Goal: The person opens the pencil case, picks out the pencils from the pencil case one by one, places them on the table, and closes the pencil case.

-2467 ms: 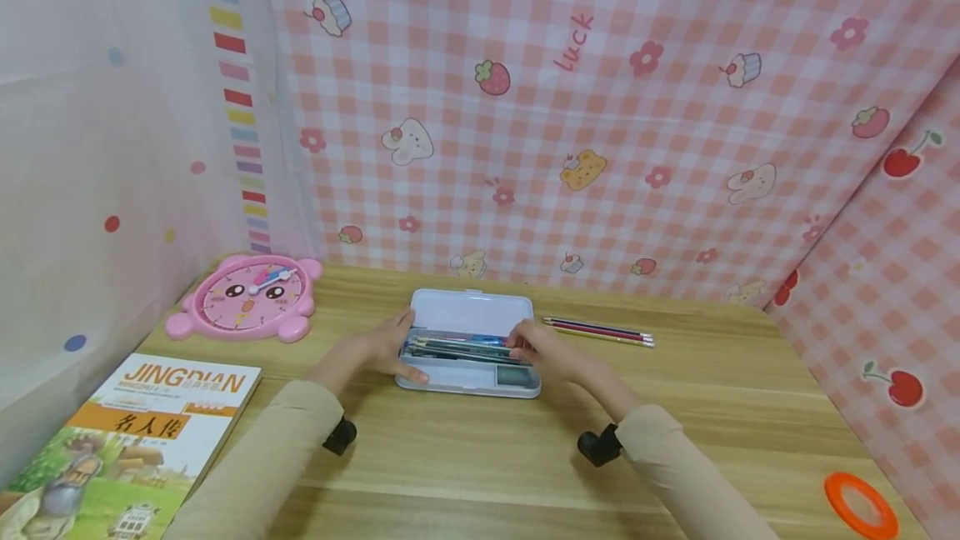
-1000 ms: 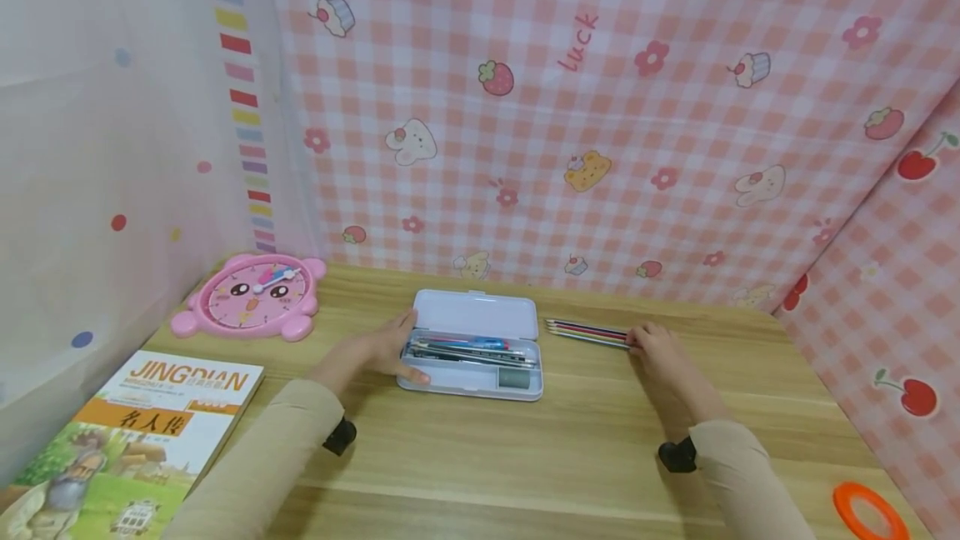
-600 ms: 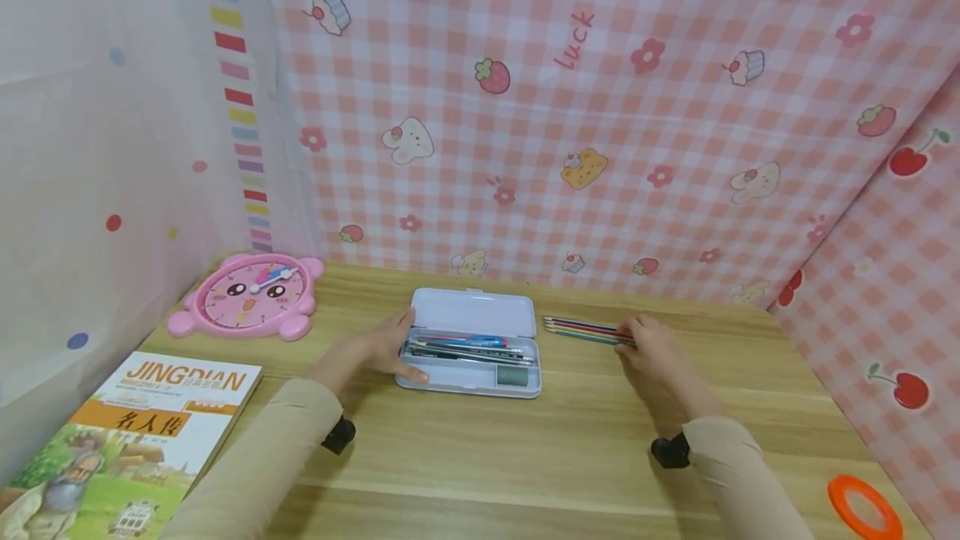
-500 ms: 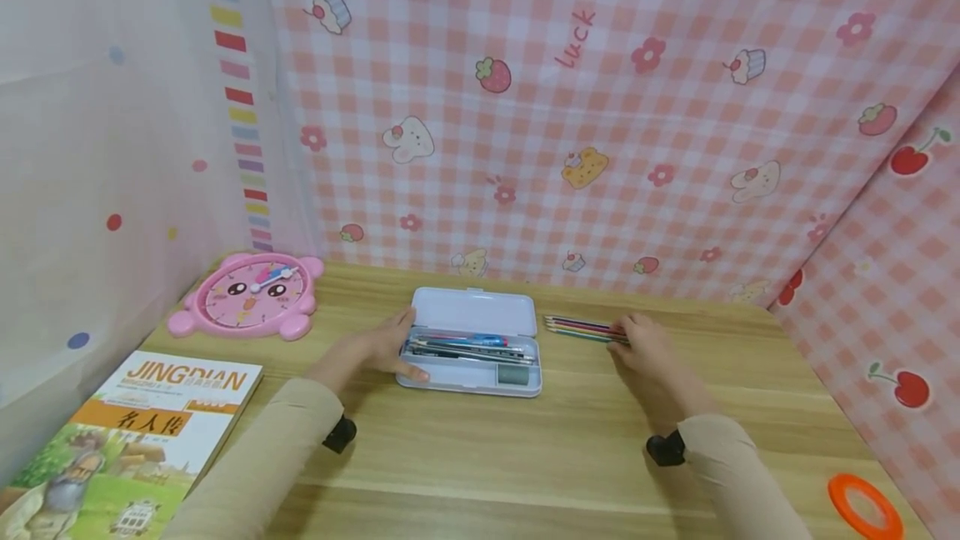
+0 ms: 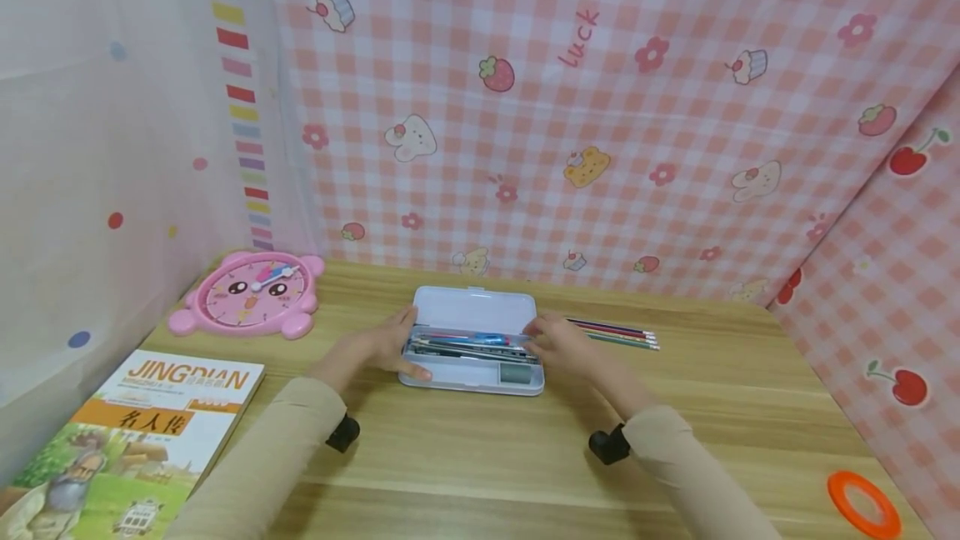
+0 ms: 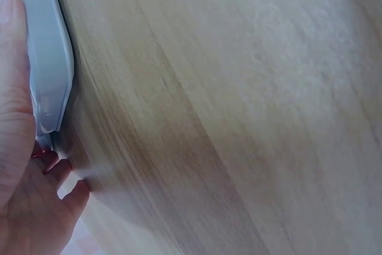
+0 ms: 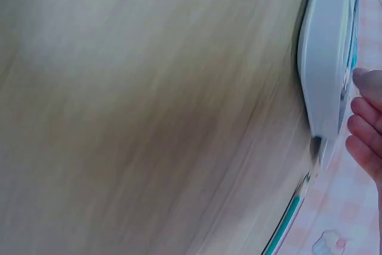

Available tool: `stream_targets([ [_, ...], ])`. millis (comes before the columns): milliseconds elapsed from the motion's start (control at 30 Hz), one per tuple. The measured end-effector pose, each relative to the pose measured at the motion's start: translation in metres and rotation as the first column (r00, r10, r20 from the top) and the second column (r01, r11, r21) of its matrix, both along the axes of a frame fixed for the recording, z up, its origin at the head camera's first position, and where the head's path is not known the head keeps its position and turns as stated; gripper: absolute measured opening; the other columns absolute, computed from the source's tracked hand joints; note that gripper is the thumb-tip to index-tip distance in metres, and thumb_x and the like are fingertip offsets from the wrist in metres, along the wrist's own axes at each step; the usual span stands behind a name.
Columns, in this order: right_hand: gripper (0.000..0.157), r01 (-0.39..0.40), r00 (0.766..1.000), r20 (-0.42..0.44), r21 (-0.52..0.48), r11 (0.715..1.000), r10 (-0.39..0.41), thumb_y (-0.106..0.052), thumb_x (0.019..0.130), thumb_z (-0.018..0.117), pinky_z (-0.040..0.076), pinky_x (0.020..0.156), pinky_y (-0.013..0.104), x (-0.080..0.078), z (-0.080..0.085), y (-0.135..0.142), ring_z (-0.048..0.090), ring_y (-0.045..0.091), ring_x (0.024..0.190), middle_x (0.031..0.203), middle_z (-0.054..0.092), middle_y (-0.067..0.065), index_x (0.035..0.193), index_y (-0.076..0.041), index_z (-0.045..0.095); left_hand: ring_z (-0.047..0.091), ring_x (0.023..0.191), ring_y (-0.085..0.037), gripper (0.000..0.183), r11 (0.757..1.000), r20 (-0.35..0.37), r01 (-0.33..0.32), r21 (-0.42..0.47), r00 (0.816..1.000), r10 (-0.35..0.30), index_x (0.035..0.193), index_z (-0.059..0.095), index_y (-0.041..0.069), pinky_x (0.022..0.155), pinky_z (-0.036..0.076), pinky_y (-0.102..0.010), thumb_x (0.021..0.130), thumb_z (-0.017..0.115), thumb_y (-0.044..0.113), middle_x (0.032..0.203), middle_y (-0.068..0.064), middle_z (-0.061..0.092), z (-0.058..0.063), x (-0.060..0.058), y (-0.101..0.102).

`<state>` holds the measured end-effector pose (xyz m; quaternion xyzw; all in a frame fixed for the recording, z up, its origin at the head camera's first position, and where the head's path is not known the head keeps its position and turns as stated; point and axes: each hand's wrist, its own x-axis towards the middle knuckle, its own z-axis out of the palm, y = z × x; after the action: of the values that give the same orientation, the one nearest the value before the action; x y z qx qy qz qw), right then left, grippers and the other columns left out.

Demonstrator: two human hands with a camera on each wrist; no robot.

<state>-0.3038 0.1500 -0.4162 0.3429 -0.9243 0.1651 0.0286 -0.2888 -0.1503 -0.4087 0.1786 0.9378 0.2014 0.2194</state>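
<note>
A white pencil case (image 5: pixel 463 376) lies with its lid up in the middle of the table. Inside are several pencils (image 5: pixel 465 349), a blue pen (image 5: pixel 491 339) and a dark grey-green block (image 5: pixel 514 372). My left hand (image 5: pixel 382 348) holds the case's left end, thumb at the front and fingers behind. Over the right end is my right hand (image 5: pixel 558 344), its fingertips close to the pencil ends. In the right wrist view, thumb and fingers (image 7: pixel 365 125) are bent loosely with no object visible between them. To the right lies a row of coloured pencils (image 5: pixel 615 333), partly hidden by this hand.
A pink toy clock (image 5: pixel 251 294) sits at the back left. Nearer on the left lies a book (image 5: pixel 135 440). An orange ring (image 5: pixel 864 505) is at the front right. Checked cloth (image 5: pixel 480 123) hangs behind the table.
My right hand carried a green pencil from the case to the row on the right, let it go, and came back left to the case. The left hand stayed put.
</note>
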Motion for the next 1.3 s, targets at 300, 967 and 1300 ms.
stream_targets([
  [300,0.014,-0.039,0.994,0.101,0.060,0.997,0.033,-0.009,0.087,0.060,0.054,0.075,0.028,-0.001,-0.003,-0.021,0.062,0.017,0.085,0.092,0.066,0.009,0.096,0.000,0.066,0.002,0.140,-0.039,0.119,1.000,0.000,0.003,-0.002,1.000,-0.003,0.143,-0.005,-0.008,0.116,0.010,-0.047,0.072,0.069,0.053,0.151,-0.027,-0.005,-0.002,0.000,-0.001],
  [967,0.005,-0.068,0.994,-0.085,-0.040,0.997,0.065,-0.001,0.081,0.064,0.053,0.067,0.029,0.000,0.003,0.014,0.062,0.018,0.075,0.081,0.064,0.008,0.086,0.000,0.064,0.002,0.140,-0.040,0.119,1.000,0.002,-0.007,0.019,1.000,0.006,0.143,-0.004,-0.008,0.115,0.010,-0.049,0.071,0.070,0.052,0.151,-0.028,-0.004,-0.004,-0.002,-0.001],
  [1300,0.006,0.035,0.993,-0.108,-0.101,0.994,-0.046,0.002,0.080,0.064,0.053,0.065,0.030,0.000,0.006,0.061,0.061,0.018,0.075,0.083,0.063,0.009,0.087,0.001,0.063,0.002,0.140,-0.041,0.120,1.000,-0.001,0.000,0.029,1.000,0.000,0.142,-0.003,-0.010,0.115,0.010,-0.050,0.071,0.071,0.052,0.150,-0.029,-0.003,-0.003,-0.001,0.000],
])
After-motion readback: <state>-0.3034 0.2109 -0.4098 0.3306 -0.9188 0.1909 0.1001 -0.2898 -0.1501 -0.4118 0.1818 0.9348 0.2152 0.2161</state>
